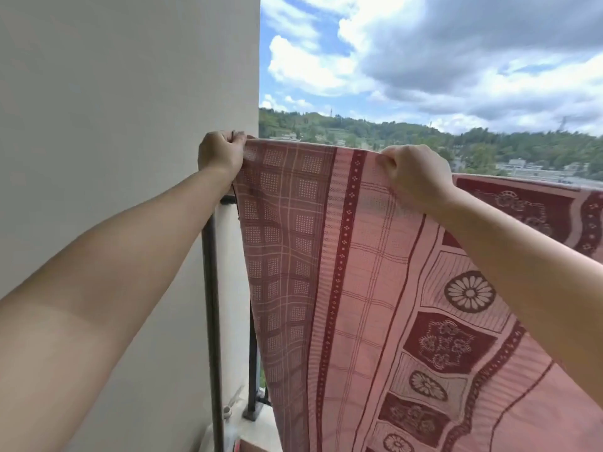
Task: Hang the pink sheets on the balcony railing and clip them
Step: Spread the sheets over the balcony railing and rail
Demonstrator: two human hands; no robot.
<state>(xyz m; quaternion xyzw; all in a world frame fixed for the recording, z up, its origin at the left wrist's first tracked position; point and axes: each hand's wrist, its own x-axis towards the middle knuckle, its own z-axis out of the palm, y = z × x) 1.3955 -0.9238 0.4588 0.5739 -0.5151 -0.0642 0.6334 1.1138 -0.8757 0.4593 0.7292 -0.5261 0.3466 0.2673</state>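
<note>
A pink sheet (352, 272) with dark red borders, checks and flower patterns hangs in front of me, held up by its top edge. My left hand (220, 154) grips the sheet's upper left corner beside the wall. My right hand (414, 172) pinches the top edge further right. The sheet hides most of the balcony railing; only a dark post (212, 305) and a short rail end (228, 200) show at the left. More red-patterned fabric (535, 210) lies draped to the right behind my right arm. No clips are in view.
A plain cream wall (114, 109) fills the left side. At the bottom left, the railing base (253, 412) stands on a concrete ledge with small white items (228, 411). Beyond are wooded hills (391, 135), buildings and a cloudy sky.
</note>
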